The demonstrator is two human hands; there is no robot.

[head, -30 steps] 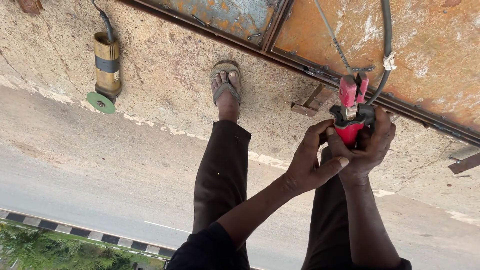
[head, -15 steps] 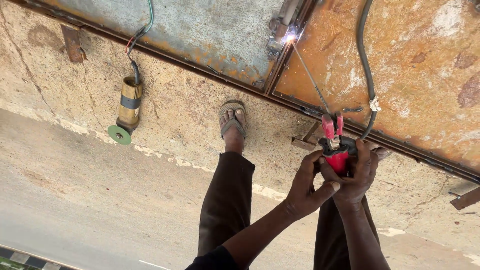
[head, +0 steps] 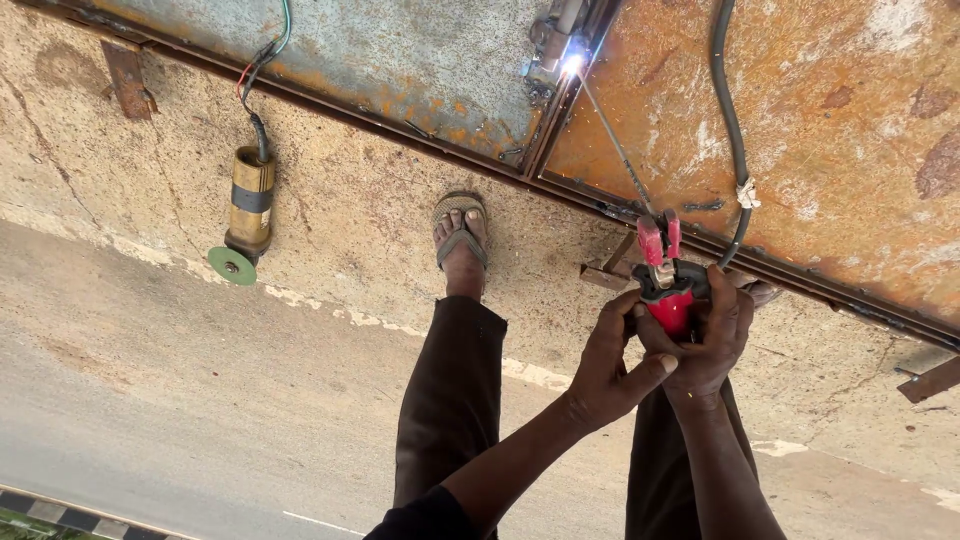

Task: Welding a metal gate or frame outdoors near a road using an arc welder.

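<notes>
While both the left hand (head: 610, 365) and right hand (head: 712, 335) grip the red electrode holder (head: 665, 275), its rod (head: 610, 140) sparks.

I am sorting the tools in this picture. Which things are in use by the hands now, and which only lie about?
In use:
- red electrode holder, gripped by left hand and right hand
- welding rod, sparking at its tip
- rusty metal frame
- black cable

Lying about:
- angle grinder with green disc, on the ground
- small metal bracket
</notes>
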